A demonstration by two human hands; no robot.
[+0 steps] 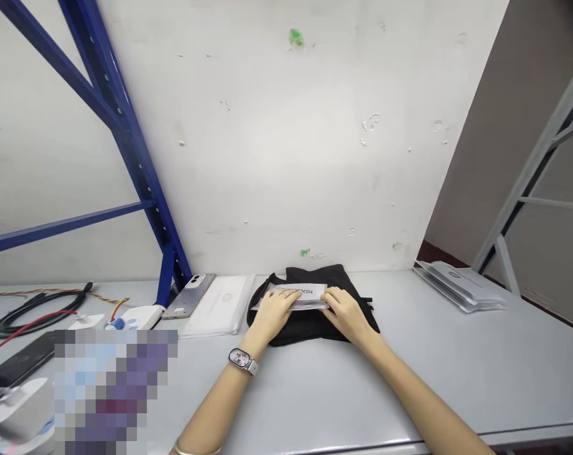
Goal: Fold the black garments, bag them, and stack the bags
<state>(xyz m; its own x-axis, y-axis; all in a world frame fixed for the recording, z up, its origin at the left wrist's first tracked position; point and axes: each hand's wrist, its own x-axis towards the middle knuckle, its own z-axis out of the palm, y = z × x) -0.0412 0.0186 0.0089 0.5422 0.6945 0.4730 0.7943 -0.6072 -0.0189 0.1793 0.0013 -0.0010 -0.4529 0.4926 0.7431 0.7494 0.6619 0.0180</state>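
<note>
While two hands touch one packet | one black cloth lies beneath

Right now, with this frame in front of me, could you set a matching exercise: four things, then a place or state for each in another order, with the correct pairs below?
Things
1. watch
2. black cloth
3. phone
4. cable

Places or states
A. beside the pale packets
B. curled in loops
C. beneath the printed packet
D. strapped at the wrist of the left hand

Pairs: 1-D, 2-C, 3-A, 4-B
</note>
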